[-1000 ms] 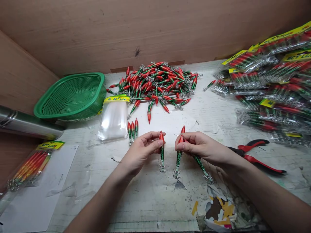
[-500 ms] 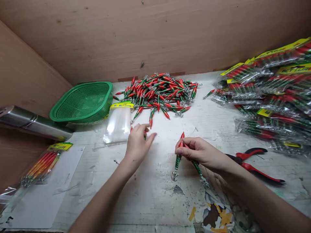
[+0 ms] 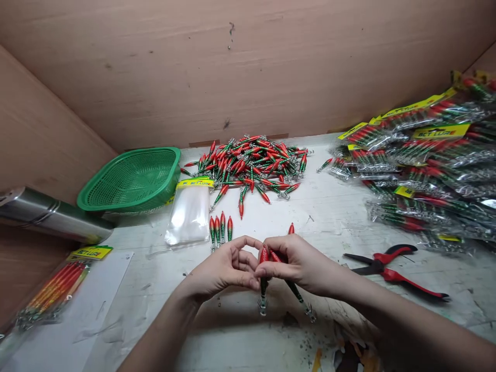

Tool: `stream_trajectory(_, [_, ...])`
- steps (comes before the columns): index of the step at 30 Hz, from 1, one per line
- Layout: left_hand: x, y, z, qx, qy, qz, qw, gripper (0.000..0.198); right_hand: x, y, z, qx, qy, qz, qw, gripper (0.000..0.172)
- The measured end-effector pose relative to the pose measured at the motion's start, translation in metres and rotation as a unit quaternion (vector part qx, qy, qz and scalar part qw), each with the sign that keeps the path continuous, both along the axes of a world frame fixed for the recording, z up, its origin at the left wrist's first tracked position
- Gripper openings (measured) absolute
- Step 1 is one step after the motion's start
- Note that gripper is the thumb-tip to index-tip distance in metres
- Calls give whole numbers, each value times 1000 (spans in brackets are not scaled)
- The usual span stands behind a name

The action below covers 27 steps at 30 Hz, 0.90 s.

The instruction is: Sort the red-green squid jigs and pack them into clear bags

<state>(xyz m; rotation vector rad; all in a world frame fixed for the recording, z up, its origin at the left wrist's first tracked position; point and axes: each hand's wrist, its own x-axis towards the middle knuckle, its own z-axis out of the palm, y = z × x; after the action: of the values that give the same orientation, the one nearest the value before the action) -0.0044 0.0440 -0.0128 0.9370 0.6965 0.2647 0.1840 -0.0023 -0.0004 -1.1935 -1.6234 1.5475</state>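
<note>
My left hand (image 3: 225, 269) and my right hand (image 3: 295, 263) meet at the table's middle, fingers pinched together. Between them hang red-and-green squid lures (image 3: 264, 281) with silver hooks pointing down; both hands touch one lure, and my right hand holds two more, one angled to the right. A few lures (image 3: 220, 228) lie side by side just beyond my left hand, beside a stack of clear bags (image 3: 189, 213) with yellow headers. A big pile of loose lures (image 3: 251, 163) lies at the back.
A green mesh basket (image 3: 132, 181) stands at the back left, a steel cylinder (image 3: 50, 217) beside it. Packed lure bags (image 3: 418, 160) are heaped at the right. Red-handled pliers (image 3: 391, 268) lie right of my right arm. One packed bag (image 3: 54, 287) lies at the left.
My left hand set its lure down in the row by the clear bags, then came back and pinched a lure held by my right hand. The camera tilted slightly.
</note>
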Motion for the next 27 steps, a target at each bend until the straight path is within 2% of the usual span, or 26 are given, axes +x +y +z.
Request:
stream_trajectory(2, [-4, 1, 0, 0, -19, 19, 1000, 43, -6, 9, 0, 1, -1, 5, 1000, 38])
stream_trajectory(4, [-10, 5, 2, 19, -32, 61, 997, 43, -10, 22, -2, 29, -15, -17, 999, 38])
stream_trajectory(6, [-18, 13, 5, 50, -34, 151, 987, 50, -17, 41, -7, 86, -99, -68, 989, 36])
stream_trajectory(8, [-27, 22, 7, 79, -37, 270, 959, 51, -28, 64, -14, 133, -212, -107, 962, 30])
stream_trajectory(10, [-32, 29, 7, 85, -52, 354, 930, 47, -43, 84, -19, 150, -302, -118, 934, 28])
stream_trajectory(12, [-33, 32, 5, 71, -66, 378, 921, 42, -56, 98, -19, 153, -343, -121, 919, 26])
stream_trajectory(14, [-31, 30, 3, 51, -76, 376, 922, 38, -56, 99, -12, 165, -378, -133, 901, 25])
stream_trajectory(17, [-24, 23, 4, 44, -69, 378, 922, 33, -15, 72, -2, 206, -423, -160, 868, 21])
stream_trajectory(20, [-16, 10, 8, 53, -43, 372, 926, 31, 66, 18, -9, 305, -496, -201, 788, 32])
stream_trajectory(22, [-10, 0, 11, 57, -31, 340, 938, 29, 122, -26, -22, 334, -519, -217, 756, 38])
stream_trajectory(24, [-3, -11, 10, 57, -23, 288, 956, 25, 162, -68, -39, 357, -526, -185, 750, 37])
stream_trajectory(26, [4, -21, 8, 50, -15, 237, 970, 22, 179, -103, -55, 358, -524, -131, 761, 33])
stream_trajectory(27, [7, -25, 7, 42, -12, 216, 976, 22, 181, -117, -62, 355, -525, -126, 763, 38])
